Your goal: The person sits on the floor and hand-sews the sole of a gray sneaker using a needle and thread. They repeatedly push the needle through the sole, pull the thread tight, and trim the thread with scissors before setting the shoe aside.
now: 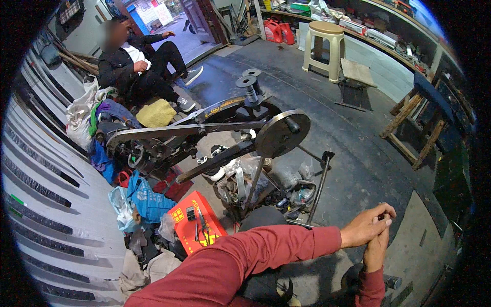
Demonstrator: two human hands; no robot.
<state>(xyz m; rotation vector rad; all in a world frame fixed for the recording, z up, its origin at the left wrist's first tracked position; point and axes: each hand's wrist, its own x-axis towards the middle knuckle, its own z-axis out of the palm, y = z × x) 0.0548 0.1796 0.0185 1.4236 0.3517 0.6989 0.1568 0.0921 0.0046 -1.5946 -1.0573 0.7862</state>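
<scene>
My left hand (361, 228) reaches across to the right, its fingers curled against my right hand (377, 246). The two are pressed together over the floor at the lower right, both closed. A small dark spot shows between the fingers, too small to name. To the left, a red box (190, 221) lies with a pair of pliers (200, 226) and a small dark metal piece (191, 213) on top. Ahead stands a machine with a round metal wheel (282, 134) and a long flat arm (189, 130), apart from my hands.
A person (123, 64) sits at the back left beside piled cloths and bags. A tub of tools and plastic (298, 193) stands under the machine. A cream stool (324, 50), a small folding seat (358, 74) and a wooden-legged stand (406, 125) are to the right.
</scene>
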